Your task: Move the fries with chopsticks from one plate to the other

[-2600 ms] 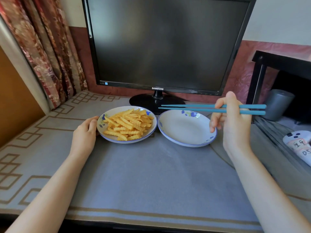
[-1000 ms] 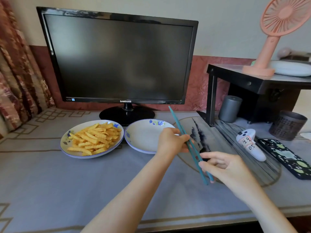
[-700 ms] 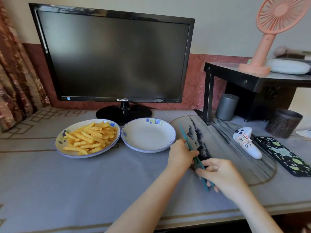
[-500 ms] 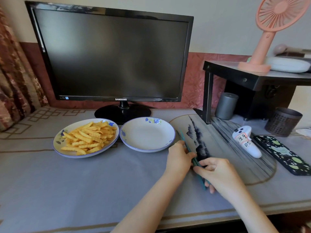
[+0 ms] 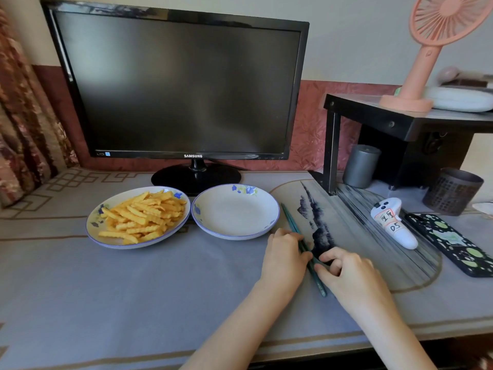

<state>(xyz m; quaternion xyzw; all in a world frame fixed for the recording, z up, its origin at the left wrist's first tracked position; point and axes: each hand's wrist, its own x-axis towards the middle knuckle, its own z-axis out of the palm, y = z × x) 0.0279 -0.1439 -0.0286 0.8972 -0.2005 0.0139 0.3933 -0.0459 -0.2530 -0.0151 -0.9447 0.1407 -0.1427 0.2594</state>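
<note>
From the head camera, both hands sit low on the grey-covered table (image 5: 133, 289), to the right of the two plates; the left hand (image 5: 284, 259) is curled, fingers bent down, pressing against the left side of the teal chopsticks (image 5: 293, 227); the right hand (image 5: 352, 276) meets them from the other side, thumb and forefinger pinched narrow on the shafts close to their near end; the chopsticks lie flat or nearly so, running diagonally between the two hands, their far tips pointing up and left toward the rim of the empty plate (image 5: 236, 210), their near ends showing just below the left hand's heel; whether the shafts fully rest on the table I cannot tell; the fries (image 5: 144, 216) are heaped on the left plate (image 5: 93, 225), well apart from both hands, with the empty plate between them and the hands; the two plates stand just beside each other, rims nearly touching, in front of the monitor (image 5: 176, 86) and its round base; under the right hand spreads a painted mat (image 5: 373, 236); a white labelled controller (image 5: 392, 225) and a dark patterned phone (image 5: 453, 244) lie farther right.
</note>
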